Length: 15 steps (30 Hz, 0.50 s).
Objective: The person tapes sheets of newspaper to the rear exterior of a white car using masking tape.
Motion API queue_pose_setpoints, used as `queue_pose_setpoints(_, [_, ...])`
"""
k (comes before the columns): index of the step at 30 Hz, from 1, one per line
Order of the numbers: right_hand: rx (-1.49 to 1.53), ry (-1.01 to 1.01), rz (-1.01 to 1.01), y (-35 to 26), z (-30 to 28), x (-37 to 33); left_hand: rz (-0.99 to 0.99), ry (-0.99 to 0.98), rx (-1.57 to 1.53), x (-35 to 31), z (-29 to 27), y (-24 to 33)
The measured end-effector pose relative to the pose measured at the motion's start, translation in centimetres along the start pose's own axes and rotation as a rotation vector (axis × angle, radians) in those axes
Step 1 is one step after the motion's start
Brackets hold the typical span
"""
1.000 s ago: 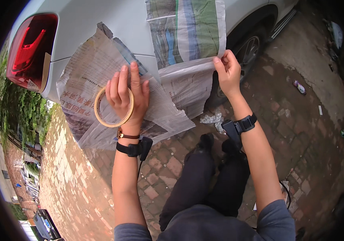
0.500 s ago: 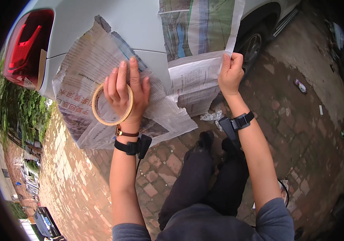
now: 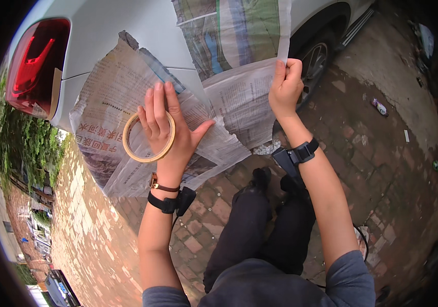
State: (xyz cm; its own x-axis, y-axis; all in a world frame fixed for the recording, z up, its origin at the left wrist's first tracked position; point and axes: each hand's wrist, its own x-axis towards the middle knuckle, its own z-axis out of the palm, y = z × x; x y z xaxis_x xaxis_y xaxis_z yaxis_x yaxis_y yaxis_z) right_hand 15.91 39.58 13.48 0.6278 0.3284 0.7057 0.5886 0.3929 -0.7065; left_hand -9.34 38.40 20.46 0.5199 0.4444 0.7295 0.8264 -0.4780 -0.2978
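Observation:
My left hand [image 3: 170, 130] lies spread on a crumpled newspaper sheet [image 3: 114, 84] against the white car's [image 3: 116, 20] rear side. A roll of tan tape [image 3: 128, 148] hangs around some of that hand's fingers; exactly which ones I cannot tell. The thumb points right, near the overlap with a second newspaper sheet [image 3: 252, 30], partly coloured pictures and partly print. My right hand [image 3: 286, 88] pinches this second sheet by its right edge, thumb against fingers. A narrow wedge of bare car body shows between the two sheets above my left hand.
The red tail light [image 3: 37, 64] is at the left, with a tan strip along its edge. A rear wheel [image 3: 315, 64] stands beyond my right hand. Brick paving [image 3: 214, 210] lies below, with a small bottle [image 3: 380, 107] and litter at the right. A shrub [image 3: 12, 133] grows at the left.
My right hand has moved left and slightly up, drawing the second sheet left and narrowing the bare wedge. My left hand has spread, its thumb swinging out to the right.

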Motion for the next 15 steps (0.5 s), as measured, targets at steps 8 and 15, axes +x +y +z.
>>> queue_pose_setpoints(8, [-0.011,0.029,-0.033,0.1,0.2,-0.1,-0.048,-0.038,0.012,-0.1,0.4,1.0])
queue_pose_setpoints(15, [0.012,0.089,-0.097,0.2,0.5,0.0,-0.086,-0.076,0.036,0.3,-0.1,2.3])
